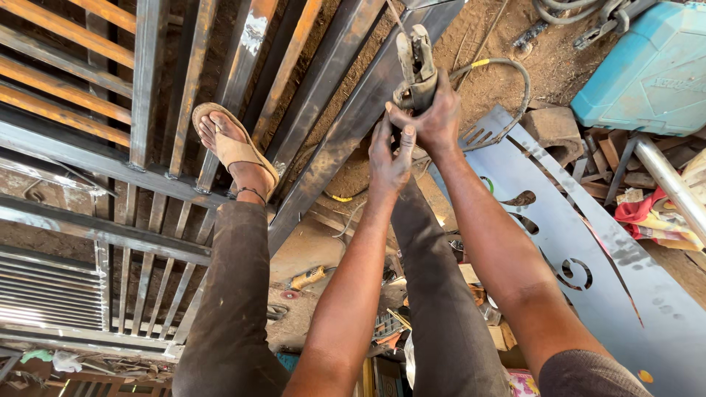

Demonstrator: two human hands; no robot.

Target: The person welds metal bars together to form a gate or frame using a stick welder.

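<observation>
My right hand point(434, 114) grips a worn welding electrode holder point(415, 66), its jaws pointing up over a dark steel bar point(346, 140) of a metal gate frame. A thin rod sticks out of the jaws at the top. My left hand point(390, 158) is just below the right one, fingers curled up against the holder's handle and the right hand's wrist. A grey cable point(507, 70) loops away from the holder to the right.
The gate frame point(147, 176) of rusty and grey bars fills the left. My sandalled foot point(235, 147) rests on it. Cut steel sheet point(588, 265) with ornamental holes lies to the right, a blue plastic case point(654, 70) at top right, scrap and tools on the dirt floor.
</observation>
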